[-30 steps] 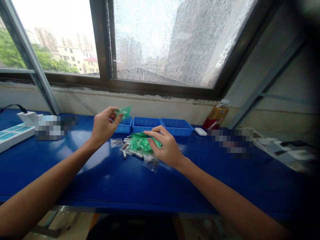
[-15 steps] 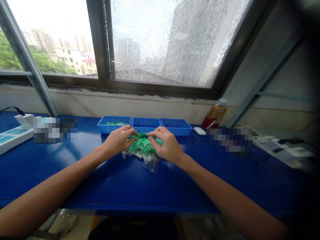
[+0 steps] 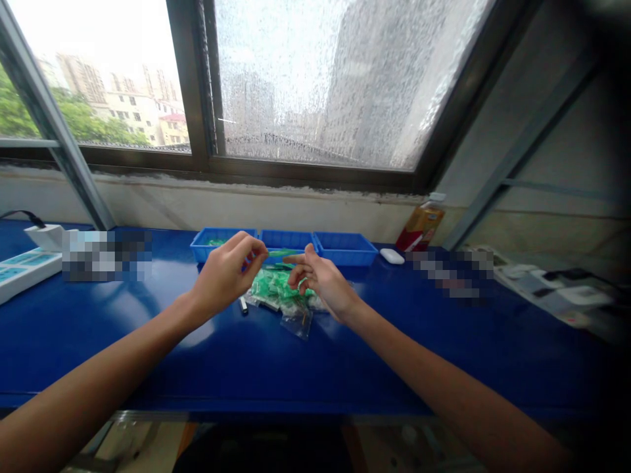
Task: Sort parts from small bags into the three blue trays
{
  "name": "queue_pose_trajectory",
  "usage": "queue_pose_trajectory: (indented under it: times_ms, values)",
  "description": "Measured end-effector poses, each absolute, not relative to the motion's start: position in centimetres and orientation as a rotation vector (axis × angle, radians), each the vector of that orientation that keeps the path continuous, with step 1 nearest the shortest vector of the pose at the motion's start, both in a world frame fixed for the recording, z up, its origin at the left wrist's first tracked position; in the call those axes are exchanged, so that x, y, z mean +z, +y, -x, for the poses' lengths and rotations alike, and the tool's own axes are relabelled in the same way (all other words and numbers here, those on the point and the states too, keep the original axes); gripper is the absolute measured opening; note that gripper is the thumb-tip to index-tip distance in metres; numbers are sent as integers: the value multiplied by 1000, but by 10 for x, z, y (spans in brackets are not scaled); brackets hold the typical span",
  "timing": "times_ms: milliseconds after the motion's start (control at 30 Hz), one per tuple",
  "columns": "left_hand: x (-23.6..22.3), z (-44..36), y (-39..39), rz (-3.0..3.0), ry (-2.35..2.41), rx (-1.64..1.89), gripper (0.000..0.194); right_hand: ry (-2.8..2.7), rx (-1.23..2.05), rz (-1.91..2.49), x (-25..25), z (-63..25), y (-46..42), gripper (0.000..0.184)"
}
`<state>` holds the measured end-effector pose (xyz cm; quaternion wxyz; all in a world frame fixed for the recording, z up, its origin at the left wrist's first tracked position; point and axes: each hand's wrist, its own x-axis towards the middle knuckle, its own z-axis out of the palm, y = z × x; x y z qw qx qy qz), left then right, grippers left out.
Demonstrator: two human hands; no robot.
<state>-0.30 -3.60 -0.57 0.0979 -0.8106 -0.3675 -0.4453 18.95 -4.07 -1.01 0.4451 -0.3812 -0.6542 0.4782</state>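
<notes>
A thin green plastic packet [image 3: 282, 252], seen nearly edge-on, is pinched at its left end by my left hand [image 3: 224, 268]. My right hand [image 3: 326, 284] is close to the packet's other end, thumb up and index finger stretched out, the fingers apart. Whether it touches the packet I cannot tell. Below both hands lies a heap of green and clear plastic packets [image 3: 276, 286], partly covered by the right fingers. A small clear bag [image 3: 297, 323] lies at the heap's near edge, and a small white-and-dark piece [image 3: 243, 305] at its left.
Behind the heap stand a left blue bin [image 3: 200, 253] with green packets in it, a middle blue bin [image 3: 286, 238] and a right blue bin [image 3: 348, 251]. A white case [image 3: 392, 256] and a bottle [image 3: 421, 226] are to the right. A power strip [image 3: 29, 272] lies far left.
My left hand has risen from the heap with the green packet pinched in it. My right hand's fingers have spread from a closed pinch and its index finger now points left.
</notes>
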Motion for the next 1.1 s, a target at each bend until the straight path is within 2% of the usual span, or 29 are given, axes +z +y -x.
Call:
queue_pose_trajectory:
  times_ms: [100,167,233,333,433,500,633,733,800,900,967,1033,1100]
  values:
    - [-9,-7,-46,2520,-844,-1207,13,-1447,1267,954,-13,-187,-41,41]
    - [-12,-12,-48,2584,-836,-1152,14,-1497,1092,982,-15,-188,-41,30]
    - [-12,-13,-47,2672,-995,-1197,17,-1641,747,1000,-17,-190,-43,22]
    - [-8,-13,-45,2897,-1418,-1461,37,-1863,259,905,-18,-193,-47,15]
    - [-6,-12,-43,3073,-1779,-1853,52,-2023,74,742,-19,-193,-51,8]
    - [-6,-12,-42,3128,-1950,-2027,47,-2104,2,670,-19,-193,-52,11]
    - [-8,-11,-40,3109,-2091,-2114,29,-2169,-135,649,-17,-193,-52,18]
    - [-9,-9,-39,2878,-1831,-2019,21,-2126,-23,763,-16,-192,-52,14]
    - [-10,-7,-41,2717,-1535,-1773,15,-2073,291,859,-15,-191,-51,21]
    - [-13,-7,-46,2640,-1091,-1374,13,-1887,894,923,-15,-189,-46,40]
    - [-15,-9,-48,2664,-953,-1216,16,-1757,1088,947,-15,-188,-44,44]
    - [-16,-11,-50,2702,-970,-1151,16,-1743,1038,975,-16,-188,-43,35]
    - [-15,-12,-49,2791,-1099,-1176,17,-1860,786,961,-18,-190,-44,24]
